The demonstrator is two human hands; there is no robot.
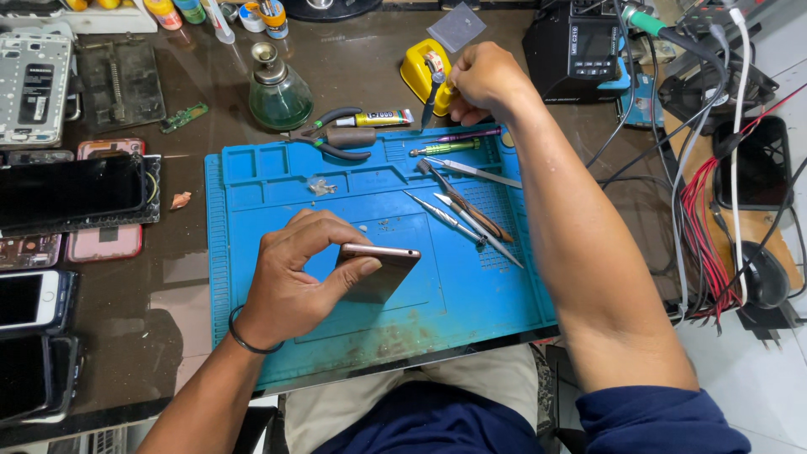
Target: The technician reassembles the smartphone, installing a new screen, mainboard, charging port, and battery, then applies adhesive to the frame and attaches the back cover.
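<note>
Rose-gold slim smartphone [378, 267] is pinched edge-up by left hand [290, 282] over blue silicone work mat [252, 227]; dark-handled tool [432, 99] is gripped w/ right hand [486, 82] by yellow tape dispenser [420, 71].

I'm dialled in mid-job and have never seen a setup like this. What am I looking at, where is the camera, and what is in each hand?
There is no machine here: a person works with two bare hands. The single picture comes from a camera worn on the head, looking down over the lap at a dark workbench.

In the middle lies a blue work mat with small compartments along its top edge. The left hand holds a slim phone tilted up on the mat. The right hand reaches to the back of the bench and grips a small dark-handled tool beside a yellow tape holder.

On the mat's right part lie tweezers and thin metal picks; pliers and a green glass bottle sit at its top edge. Other phones line the left side.
</note>
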